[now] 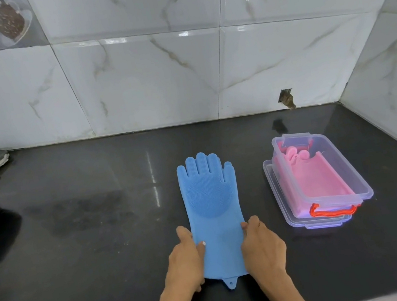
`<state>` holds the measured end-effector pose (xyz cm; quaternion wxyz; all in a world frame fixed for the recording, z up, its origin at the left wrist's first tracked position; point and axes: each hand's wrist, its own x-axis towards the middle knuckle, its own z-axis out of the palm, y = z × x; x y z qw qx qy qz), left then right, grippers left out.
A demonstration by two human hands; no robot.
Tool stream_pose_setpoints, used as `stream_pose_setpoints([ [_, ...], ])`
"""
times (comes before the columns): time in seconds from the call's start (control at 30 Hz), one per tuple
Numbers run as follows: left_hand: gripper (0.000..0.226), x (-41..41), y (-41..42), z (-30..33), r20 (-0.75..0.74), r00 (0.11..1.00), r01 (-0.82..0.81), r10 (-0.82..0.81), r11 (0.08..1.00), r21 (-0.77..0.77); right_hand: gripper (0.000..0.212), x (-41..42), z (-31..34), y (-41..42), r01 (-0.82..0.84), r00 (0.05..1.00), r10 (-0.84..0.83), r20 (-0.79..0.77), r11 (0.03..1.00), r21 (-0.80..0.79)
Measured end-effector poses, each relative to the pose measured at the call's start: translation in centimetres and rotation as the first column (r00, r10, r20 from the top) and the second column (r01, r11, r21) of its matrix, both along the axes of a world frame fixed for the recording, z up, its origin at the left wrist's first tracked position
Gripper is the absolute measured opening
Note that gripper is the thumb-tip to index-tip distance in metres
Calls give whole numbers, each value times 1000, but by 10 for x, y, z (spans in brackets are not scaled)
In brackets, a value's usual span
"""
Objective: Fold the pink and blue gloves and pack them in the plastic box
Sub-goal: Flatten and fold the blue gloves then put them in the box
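The light-blue silicone glove (213, 216) with a round bristled scrubbing patch on its palm lies flat and unfolded on the glossy black stone table (86, 221), fingers pointing toward the wall and the cuff, with its small hanging tab, toward the person. The left hand (185, 261) rests on the left edge of the glove's cuff, fingers curled along the edge and thumb lying on top of the material. The right hand (261, 244) rests on the right edge of the cuff in the same manner, its fingers bent at the edge. Whether either hand pinches the edge or only presses on it cannot be determined.

To the right of the glove, well apart from it, stands the clear rectangular plastic box (362, 191) with a red handle clip, seated on its clear lid (276, 190). The pink silicone glove (315, 178) lies folded inside the box.

Behind the glove rises the white marble-patterned tile wall (154, 79). Far left of the glove, dark objects lie at the table edge; their type cannot be identified.
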<state>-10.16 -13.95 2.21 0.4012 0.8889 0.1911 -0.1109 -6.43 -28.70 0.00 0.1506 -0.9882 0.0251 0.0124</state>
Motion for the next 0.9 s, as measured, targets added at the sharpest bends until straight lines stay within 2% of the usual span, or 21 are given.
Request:
stream_pose_setpoints([
  [0.07,28,-4,12,5,-5,995,96,-97,989,-110,6,-5,3,-12,-105,993,111,-37,984,143],
  [0.13,31,-6,23,13,-30,986,152,-162,963,-225,20,-6,13,-24,-219,947,276,-166,930,294],
  [0.2,18,-6,30,21,-49,993,76,-104,913,-401,32,-3,24,-34,-218,872,391,-293,848,484],
  [0.27,22,-6,32,26,-82,996,-32,-19,816,-578,44,0,29,-41,-206,807,491,-328,754,624],
  [0.33,24,-3,32,29,-132,990,-135,57,683,-717,48,1,29,-47,-289,742,596,-306,697,657],
  [0.4,25,0,34,34,-194,974,-226,115,513,-828,49,0,25,-48,-384,718,645,-262,681,624],
  [0.5,32,8,41,39,-249,961,-273,122,259,-927,33,0,21,-41,-430,796,600,-72,646,630],
  [0.53,34,10,44,40,-229,967,-248,110,213,-945,29,2,21,-39,-436,824,567,-4,638,634],
  [0.57,34,13,46,41,-189,977,-206,99,210,-956,28,5,21,-36,-430,846,531,45,630,647],
  [0.6,34,16,48,42,-136,986,-156,92,263,-952,26,10,23,-34,-413,867,490,88,608,678],
  [0.63,31,20,49,43,-74,994,-100,83,375,-922,20,15,25,-31,-374,891,438,118,562,738],
  [0.67,26,24,50,43,-9,997,-45,70,532,-845,12,21,28,-29,-334,910,396,125,520,786],
  [0.73,14,39,51,40,128,991,31,50,826,-563,35,37,30,-23,-308,936,313,159,515,800],
  [0.77,14,49,51,36,203,979,60,26,913,-403,41,46,30,-20,-308,940,292,175,516,799],
  [0.83,23,69,49,29,337,941,82,-34,988,-130,34,65,28,-11,-307,946,252,204,489,816],
  [0.9,30,90,46,24,430,900,51,-71,997,59,31,86,28,-3,-294,954,195,226,487,823],
])
